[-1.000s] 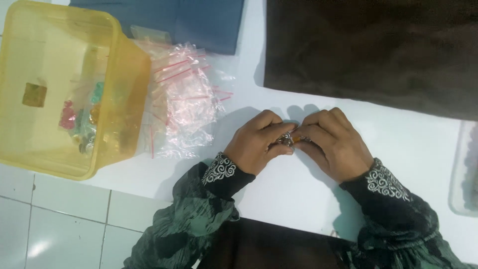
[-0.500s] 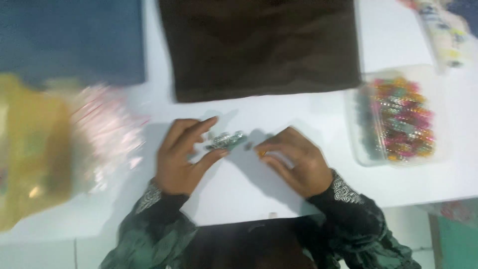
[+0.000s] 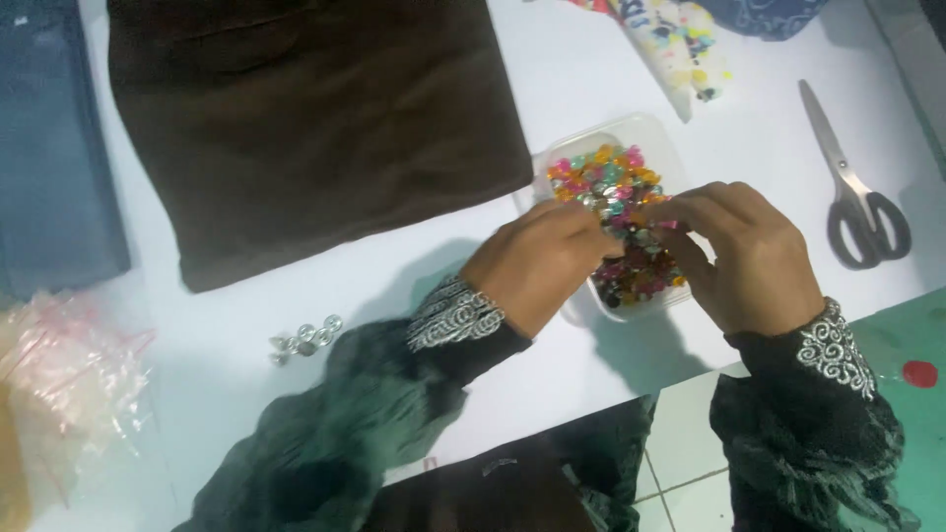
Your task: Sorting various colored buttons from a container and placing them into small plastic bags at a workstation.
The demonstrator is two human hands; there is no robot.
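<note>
My left hand (image 3: 540, 261) and my right hand (image 3: 744, 251) hover together over a clear plastic tray (image 3: 631, 133) filled with small colourful beads (image 3: 609, 182). Fingertips of both hands meet above the beads, pinching at small pieces; what exactly each one grips is hidden by the fingers. A short string of silver metal pieces (image 3: 305, 340) lies on the white table (image 3: 296, 414) to the left of my left sleeve, apart from both hands.
A dark brown cloth (image 3: 305, 128) lies at the back, a blue cloth (image 3: 49, 167) to its left. Scissors (image 3: 852, 187) rest at the right. Small clear zip bags (image 3: 69, 384) sit at the left edge. A patterned bag (image 3: 675, 44) lies behind the tray.
The view swung right. My hands left the silver pieces on the table and moved right, over the bead tray.
</note>
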